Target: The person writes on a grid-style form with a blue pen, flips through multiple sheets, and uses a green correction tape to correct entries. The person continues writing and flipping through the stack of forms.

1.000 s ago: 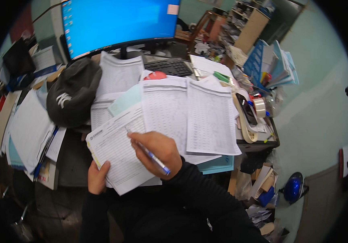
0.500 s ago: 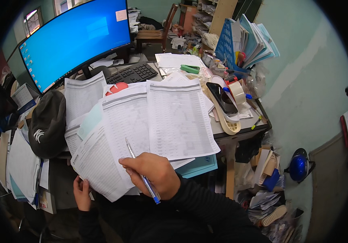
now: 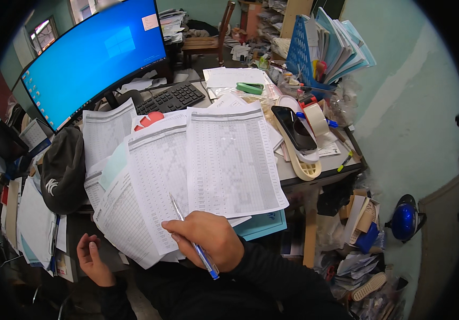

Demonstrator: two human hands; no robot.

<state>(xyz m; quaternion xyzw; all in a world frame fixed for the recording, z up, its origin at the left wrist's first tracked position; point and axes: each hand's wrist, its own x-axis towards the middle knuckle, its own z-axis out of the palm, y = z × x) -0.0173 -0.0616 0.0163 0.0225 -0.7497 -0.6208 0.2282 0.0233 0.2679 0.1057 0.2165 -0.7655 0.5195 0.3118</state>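
Pen [image 3: 204, 258] at near centre, clamped in the right grip [image 3: 213, 240], barrel tilted, tip pointed far! Light, stiff and perhaps slightly slippery, it is best pinched low on the barrel, one would judge. Over at near left, the left grip [image 3: 96, 261] is held empty, fingers curled loosely apart. Printed sheets [image 3: 232, 160] are fanned below the pen; beyond, a keyboard [image 3: 171, 99] is seen, then a lit monitor [image 3: 93, 66].
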